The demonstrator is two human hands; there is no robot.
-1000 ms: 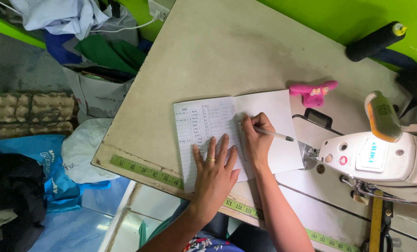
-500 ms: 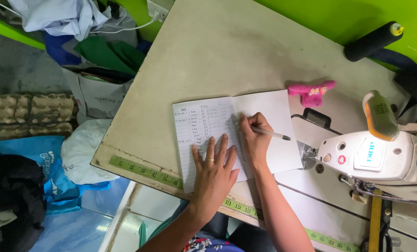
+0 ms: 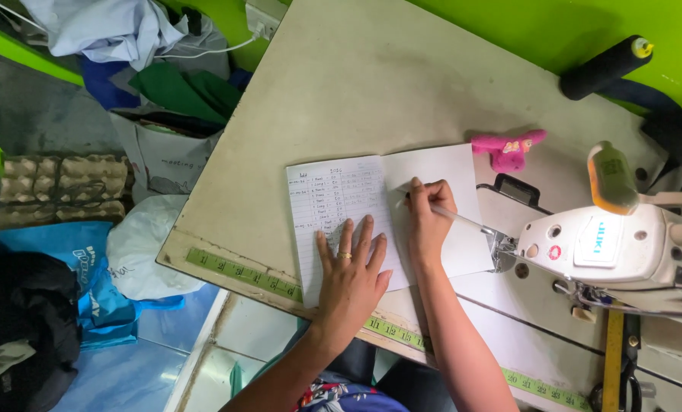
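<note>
While the left hand (image 3: 350, 275) lies flat, hiding notebook (image 3: 386, 217) lines, right hand (image 3: 429, 217) grips a pen (image 3: 463, 221).

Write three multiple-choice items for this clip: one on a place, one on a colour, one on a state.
1. Where does the left hand rest?
A. flat on the open white ruled notebook
B. on the white sewing machine
C. on the green tape measure

2. What colour is the small plush toy beyond the notebook?
A. blue
B. pink
C. yellow

3. What is the right hand doing?
A. lying open and empty
B. closed in a grip on a slim white pen
C. lifted off the table

Answers: 1 A, its fingers are spread on the written page. 2 B, the toy is plainly pink. 3 B, its fingers wrap the pen over the blank page.
</note>
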